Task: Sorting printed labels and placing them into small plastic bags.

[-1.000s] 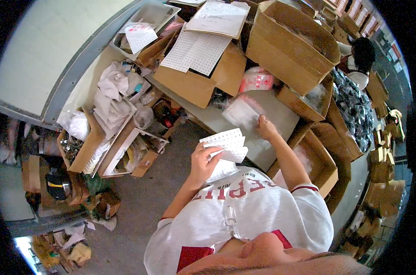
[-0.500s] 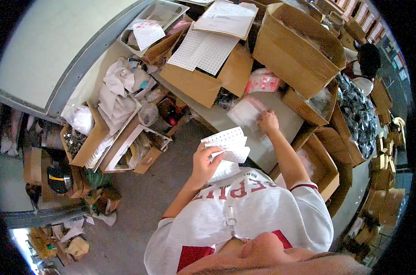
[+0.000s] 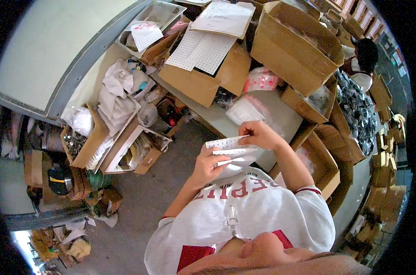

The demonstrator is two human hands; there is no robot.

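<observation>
With nearly closed fingers, our left hand pinched dotted sheets before our shirt; our right hand curled its fingers at their edge, hold unclear. Black plastic filled one open carton.

Light: we see soft, moderate brightness
Lower left: white glare
Floor: dim, grainy
Picture rim: straight lines bend, then blackness
</observation>
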